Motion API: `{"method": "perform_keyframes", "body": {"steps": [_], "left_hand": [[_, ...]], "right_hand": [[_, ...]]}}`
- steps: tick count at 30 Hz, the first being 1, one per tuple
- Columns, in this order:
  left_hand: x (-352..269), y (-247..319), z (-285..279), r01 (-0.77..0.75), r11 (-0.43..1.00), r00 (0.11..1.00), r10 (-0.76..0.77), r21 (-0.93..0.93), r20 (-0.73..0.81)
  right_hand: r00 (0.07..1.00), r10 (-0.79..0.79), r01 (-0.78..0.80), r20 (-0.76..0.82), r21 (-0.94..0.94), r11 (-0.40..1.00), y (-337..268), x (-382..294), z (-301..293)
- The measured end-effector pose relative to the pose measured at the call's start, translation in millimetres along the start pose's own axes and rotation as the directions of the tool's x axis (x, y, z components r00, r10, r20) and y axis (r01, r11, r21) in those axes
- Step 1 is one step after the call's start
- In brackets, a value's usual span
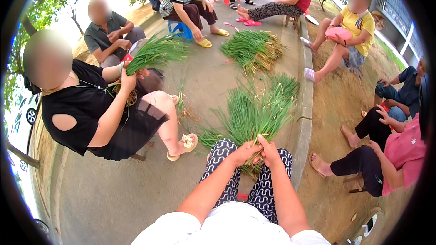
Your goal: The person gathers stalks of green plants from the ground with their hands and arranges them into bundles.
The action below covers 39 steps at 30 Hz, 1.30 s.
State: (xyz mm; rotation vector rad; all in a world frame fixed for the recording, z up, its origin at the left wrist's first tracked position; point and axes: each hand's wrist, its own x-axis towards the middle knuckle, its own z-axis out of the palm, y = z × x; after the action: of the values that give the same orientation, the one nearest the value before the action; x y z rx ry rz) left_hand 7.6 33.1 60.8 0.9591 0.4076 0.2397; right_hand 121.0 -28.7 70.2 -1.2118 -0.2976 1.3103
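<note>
Between my knees, my left hand (246, 152) and my right hand (269, 150) close together around the pale lower stems of a bunch of long green leafy stalks (269, 122), which look like Chinese chives or thin scallions. Its leaves fan away from me, and where they end against those behind is hard to tell. Root ends (251, 170) hang under my hands. Right beyond lies a loose heap of the same greens (238, 109) on the pavement. Farther off is a second pile (252, 49), with brownish roots towards its right side.
A person in black (102, 109) sits close at my left, holding a bunch of greens (155, 52). A few stalks (182, 100) lie near that person's feet. The concrete kerb (305, 136) runs along my right. Several other people sit around on low stools.
</note>
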Motion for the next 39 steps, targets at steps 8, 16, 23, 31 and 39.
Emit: {"method": "perform_keyframes", "body": {"steps": [8, 16, 23, 31, 39], "left_hand": [[4, -9, -10, -0.011, 1.0, 1.0, 0.01, -0.003, -0.027], [4, -7, -6, -0.022, 0.999, 0.997, 0.02, -0.032, -0.075], [4, -2, -8, 0.054, 0.996, 0.996, -0.058, -0.07, -0.063], [4, 9, -4, 0.073, 0.997, 0.99, -0.077, -0.033, -0.115], [5, 6, -6, 0.074, 0.997, 0.986, -0.071, 0.011, -0.149]], "right_hand": [[0.997, -0.015, 0.013, 0.08, 0.019, 1.0, 4, 5, -9], [0.996, -0.01, 0.014, 0.088, -0.043, 0.999, -1, 2, -4], [0.998, 0.018, -0.011, 0.058, -0.107, 0.994, -6, 2, -2], [0.995, -0.012, 0.024, 0.097, -0.126, 0.992, 8, 16, -10], [1.0, 0.0, 0.001, 0.009, -0.148, 0.989, 3, 12, -3]]}}
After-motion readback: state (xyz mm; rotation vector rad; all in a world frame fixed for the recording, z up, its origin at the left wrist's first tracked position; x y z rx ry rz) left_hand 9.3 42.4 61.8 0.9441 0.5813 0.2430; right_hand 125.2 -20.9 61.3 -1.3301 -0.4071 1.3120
